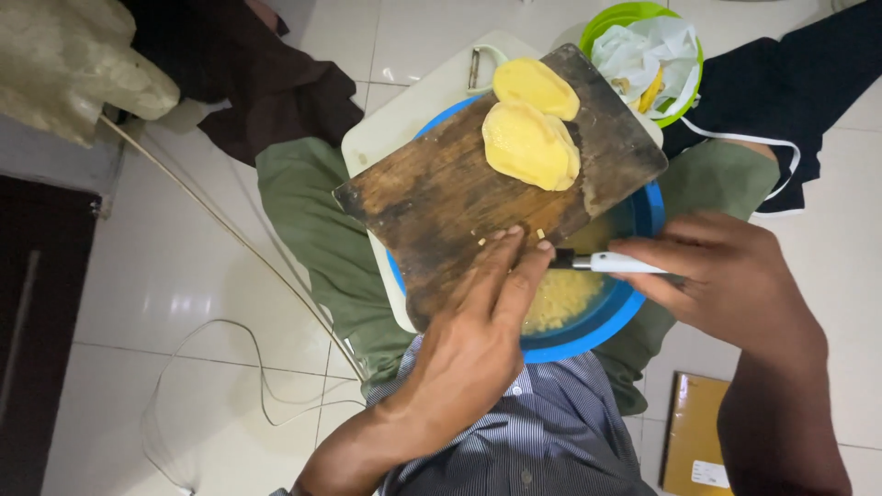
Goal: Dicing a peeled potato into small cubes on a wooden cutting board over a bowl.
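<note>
My left hand (478, 321) lies flat at centre frame, fingers straight and together, tips pressing the lower edge of the wooden board (459, 197). My right hand (726, 276), at the right of the frame, is clamped on a white-handled knife (611, 263) pointing at those fingertips. The board rests tilted over a blue bowl (634, 308) holding chopped yellow bits (560, 298). Two peeled potato halves (531, 142) sit toward the board's upper end, touching.
</note>
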